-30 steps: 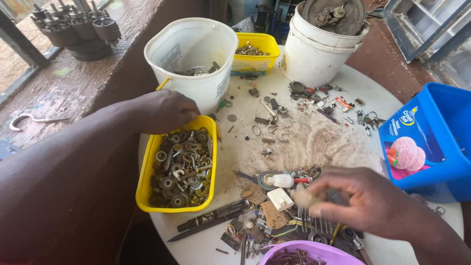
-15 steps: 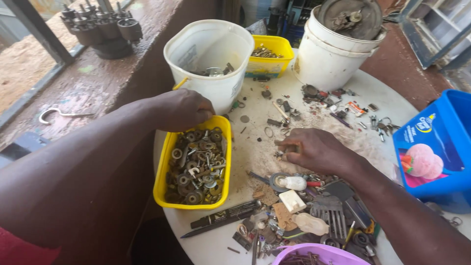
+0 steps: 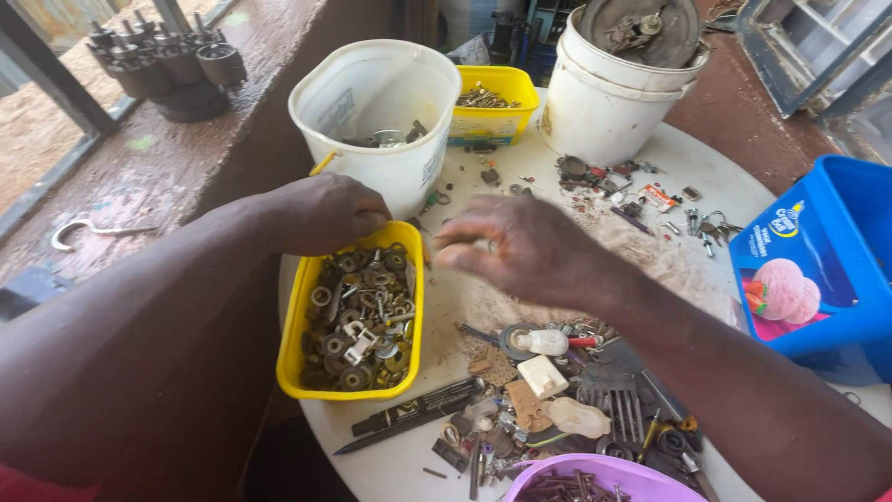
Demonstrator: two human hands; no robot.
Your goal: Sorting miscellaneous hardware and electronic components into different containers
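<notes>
My left hand (image 3: 325, 212) grips the back rim of the near yellow tray (image 3: 295, 344), fingers curled tight on its edge; the tray is already well filled with nuts and washers (image 3: 358, 311), too many to count. Just right of it my right hand (image 3: 520, 246) hovers over the white table (image 3: 409, 460), fingertips pinched narrow near the tray's corner; whether they hold a piece I cannot tell. Much scrap (image 3: 548, 390) lies unsorted, so I judge the sorting partway. I count two yellow trays, two white buckets (image 3: 372, 102), one blue tub (image 3: 818, 270), one purple bowl (image 3: 604, 479).
</notes>
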